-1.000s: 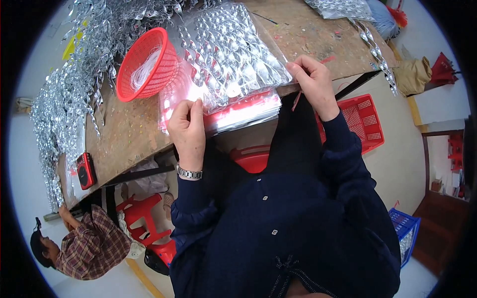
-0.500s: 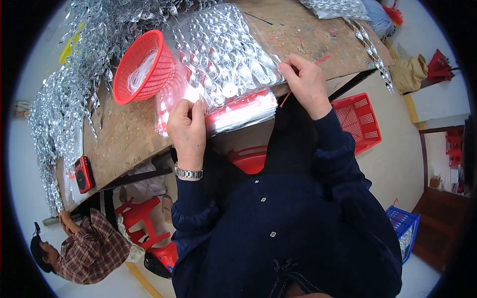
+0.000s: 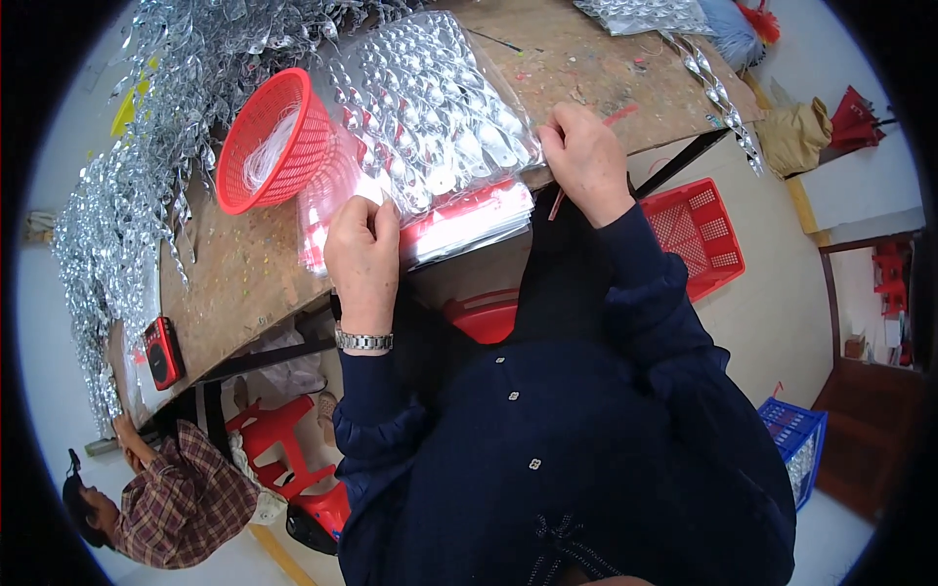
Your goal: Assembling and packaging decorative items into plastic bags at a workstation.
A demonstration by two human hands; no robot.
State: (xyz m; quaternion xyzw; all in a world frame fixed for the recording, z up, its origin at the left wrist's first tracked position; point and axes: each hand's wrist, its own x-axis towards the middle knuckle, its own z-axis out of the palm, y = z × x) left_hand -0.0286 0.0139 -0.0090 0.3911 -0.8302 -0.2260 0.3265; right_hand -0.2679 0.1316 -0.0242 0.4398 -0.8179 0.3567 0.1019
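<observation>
A clear plastic bag (image 3: 430, 103) filled with twisted silver foil strips lies on a stack of red-and-white plastic packaging bags (image 3: 469, 230) at the table's near edge. My left hand (image 3: 362, 259) pinches the filled bag's near left corner between thumb and fingers. At its near right corner, my right hand (image 3: 584, 161) grips the edge, thumb against bent fingers. The bag lies flat between the two hands. Left of it, a red mesh basket (image 3: 315, 142) leans tilted, with thin white strings (image 3: 274, 151) inside.
Silver foil strands (image 3: 117, 225) heap over the worktable's (image 3: 244, 264) left and far side. A red radio (image 3: 163, 354) sits near the left edge. Another foil bag (image 3: 650, 14) lies far right. A red crate (image 3: 699, 239) is on the floor; a co-worker (image 3: 186, 498) sits at left.
The whole view has shifted slightly. Both hands keep their places at the bag's near corners, and the bag lies as before.
</observation>
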